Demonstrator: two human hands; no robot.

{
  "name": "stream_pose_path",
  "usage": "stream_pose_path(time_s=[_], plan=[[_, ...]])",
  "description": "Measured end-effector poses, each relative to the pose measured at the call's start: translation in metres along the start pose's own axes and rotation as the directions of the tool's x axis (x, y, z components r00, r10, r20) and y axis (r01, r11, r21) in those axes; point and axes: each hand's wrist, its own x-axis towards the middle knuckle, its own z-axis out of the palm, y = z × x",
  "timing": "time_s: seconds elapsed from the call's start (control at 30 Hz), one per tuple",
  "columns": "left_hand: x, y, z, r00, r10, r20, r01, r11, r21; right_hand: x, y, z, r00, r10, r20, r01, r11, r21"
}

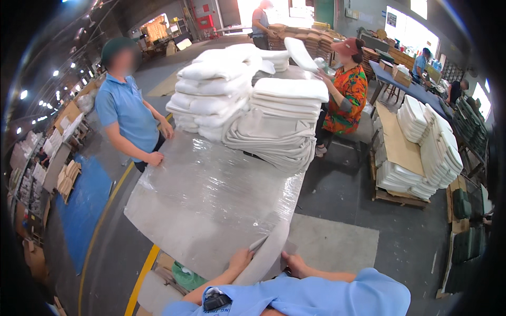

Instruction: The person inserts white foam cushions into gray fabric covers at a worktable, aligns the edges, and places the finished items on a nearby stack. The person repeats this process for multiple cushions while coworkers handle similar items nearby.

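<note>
A light grey fabric cover (268,252) lies folded lengthwise at the near edge of the plastic-wrapped table (184,195). My left hand (241,260) grips the cover's left side, fingers closed on its edge. On the other side, my right hand (296,265) holds the cover's right edge, with its fingertips partly hidden behind the fabric. Farther up the table, several more grey covers (271,137) are piled in a loose heap. White cushion pads (290,90) are stacked behind them, and puffy white padding (213,87) rises in a tall stack on the left.
A person in a blue shirt (124,102) stands at the table's left side. Across the table, a person in an orange patterned shirt (348,95) handles a white pad (300,54). Pallets of white pads (406,179) stand to the right. A green roll (185,275) sits below the near edge.
</note>
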Motion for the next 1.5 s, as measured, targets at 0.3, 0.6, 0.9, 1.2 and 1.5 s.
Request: stream_pose_path(time_s=[0.3, 0.6, 0.9, 1.2, 1.5], plan=[[0.058, 0.018, 0.007, 0.966, -0.259, 0.010, 0.257, 0.951, -0.174, 0.070, 0.007, 0.018, 0.987, -0.046, 0.154, -0.008, 0.943, 0.332], [0.050, 0.020, 0.052, 0.930, -0.169, -0.326, 0.146, 0.985, -0.094, 0.105, 0.044, -0.006, 0.987, -0.043, 0.152, -0.005, 0.954, 0.301], [0.058, 0.025, 0.049, 0.927, -0.182, -0.329, 0.157, 0.982, -0.102, 0.130, 0.040, 0.022, 0.986, 0.038, 0.164, -0.077, 0.968, 0.238], [0.093, 0.040, 0.034, 0.952, -0.161, -0.262, 0.114, 0.976, -0.184, 0.116, 0.016, 0.001, 0.981, 0.021, 0.192, -0.060, 0.977, 0.203], [0.091, 0.045, 0.049, 0.939, -0.095, -0.330, 0.066, 0.993, -0.097, 0.124, 0.031, -0.005, 0.984, 0.069, 0.166, -0.102, 0.975, 0.195]])
